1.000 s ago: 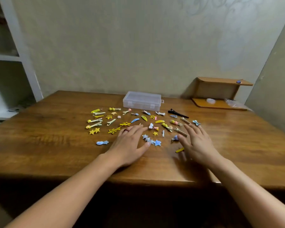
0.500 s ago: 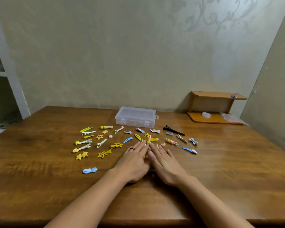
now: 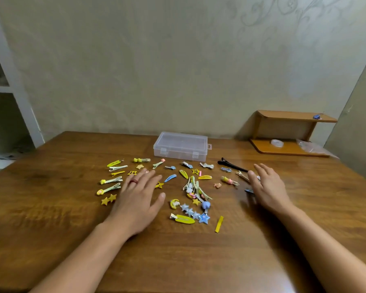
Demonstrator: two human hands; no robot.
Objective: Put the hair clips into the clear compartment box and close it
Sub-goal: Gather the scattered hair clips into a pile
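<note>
- Wooden table (image 3: pixel 51 208) is filling the lower view, running back to a pale wall.
- Small wooden shelf (image 3: pixel 292 132) is sitting at the table's far right corner, a tape roll (image 3: pixel 277 143) and a plastic bag (image 3: pixel 310 145) lying on its lower board, a small blue item (image 3: pixel 316 117) on its top board.
- White shelving (image 3: pixel 6 89) is standing at the left edge.
- Clear compartment box (image 3: pixel 181 145) is sitting at the far middle of the table, lid down, latches facing the person, long axis running left-right.
- Left hand (image 3: pixel 137 199) is lying palm down, fingers straight and spread, pointing away, a red ring (image 3: pixel 133 182) on one finger; it is covering part of the left group of clips and gripping nothing.
- Right hand (image 3: pixel 267 188) is lying palm down, blurred, fingers straight, tips near the clips at the right; holding nothing, well apart from the left hand.
- Hair clips (image 3: pixel 195 192) are lying scattered between box and hands, a loose bunch in the middle pointing every way, mostly yellow and blue.
- Black clip (image 3: pixel 230 164) is lying just right of the box, long axis slanting toward the right hand.
- Yellow bar clip (image 3: pixel 219 224) is lying nearest the person, long axis pointing roughly away.
- Star clips (image 3: pixel 195 214) are lying in a slanted row beside it.
</note>
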